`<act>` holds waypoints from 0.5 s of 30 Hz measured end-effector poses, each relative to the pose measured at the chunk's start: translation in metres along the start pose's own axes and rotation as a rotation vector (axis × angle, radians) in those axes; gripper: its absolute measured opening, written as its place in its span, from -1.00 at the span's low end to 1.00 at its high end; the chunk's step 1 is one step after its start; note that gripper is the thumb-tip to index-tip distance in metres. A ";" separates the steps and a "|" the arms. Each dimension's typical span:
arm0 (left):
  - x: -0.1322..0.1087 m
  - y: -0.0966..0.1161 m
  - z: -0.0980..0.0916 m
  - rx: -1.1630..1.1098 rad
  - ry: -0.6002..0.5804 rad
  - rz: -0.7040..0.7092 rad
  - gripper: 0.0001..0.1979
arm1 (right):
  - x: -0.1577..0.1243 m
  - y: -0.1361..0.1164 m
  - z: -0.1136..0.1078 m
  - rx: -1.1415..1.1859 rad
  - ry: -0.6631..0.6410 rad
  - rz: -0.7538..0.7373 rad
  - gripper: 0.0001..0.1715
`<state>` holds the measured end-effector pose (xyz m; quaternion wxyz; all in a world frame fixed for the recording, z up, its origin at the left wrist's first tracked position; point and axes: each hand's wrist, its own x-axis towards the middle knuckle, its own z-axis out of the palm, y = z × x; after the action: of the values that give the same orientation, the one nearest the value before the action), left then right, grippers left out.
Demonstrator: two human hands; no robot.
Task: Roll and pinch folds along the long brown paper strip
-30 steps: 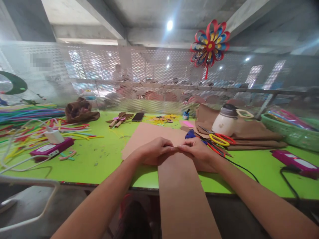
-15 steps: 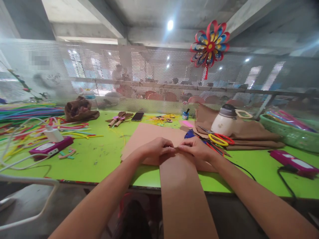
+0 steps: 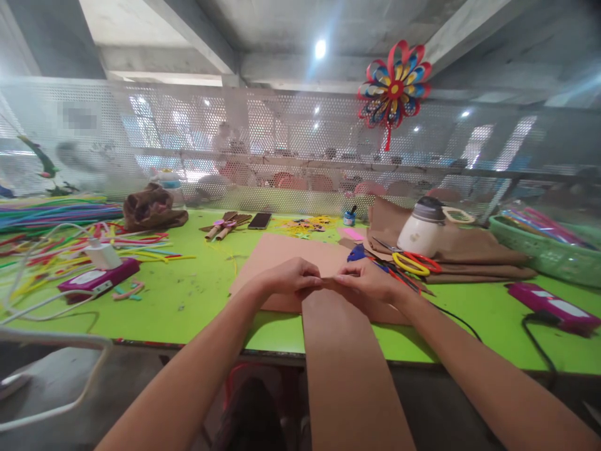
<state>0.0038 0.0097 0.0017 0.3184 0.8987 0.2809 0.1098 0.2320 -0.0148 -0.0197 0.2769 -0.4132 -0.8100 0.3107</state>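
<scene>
At the centre of the frame, a person's left hand (image 3: 292,277) and right hand (image 3: 372,280) each pinch, thumb against curled fingers, the top edge of a long, flat strip of tan-brown paper (image 3: 350,363). The left fingertips have just edged leftward, baring a short stretch of narrow, apparently folded edge between the hands; the grip seems to be worked along the fold rather than released. The strip's long axis runs from mid-frame toward the bottom edge, leaning slightly right, its near end out of view beyond the bright green tabletop (image 3: 197,313). A wide pale-tan paper sheet (image 3: 265,260) lies beneath; scissors with yellow and red loop handles (image 3: 409,264) sit right of centre.
</scene>
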 end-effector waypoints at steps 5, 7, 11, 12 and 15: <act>0.001 -0.003 0.000 -0.060 -0.038 -0.016 -0.62 | 0.001 0.008 -0.002 0.060 0.018 -0.001 -0.55; 0.001 -0.003 0.000 -0.083 -0.028 -0.024 -0.62 | 0.001 0.012 -0.006 0.133 0.002 0.039 -0.55; 0.000 -0.003 -0.002 -0.073 0.018 -0.023 -0.61 | 0.001 0.018 -0.012 0.278 0.039 0.111 -0.55; -0.001 -0.003 -0.002 -0.069 0.024 -0.029 -0.59 | 0.001 0.019 -0.012 0.300 0.058 0.114 -0.55; -0.002 -0.005 -0.004 -0.066 0.058 -0.053 -0.54 | 0.002 0.019 -0.012 0.346 0.110 0.105 -0.55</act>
<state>-0.0017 0.0140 0.0016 0.3423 0.8764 0.3099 0.1364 0.2484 -0.0010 -0.0256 0.3712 -0.4173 -0.7054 0.4364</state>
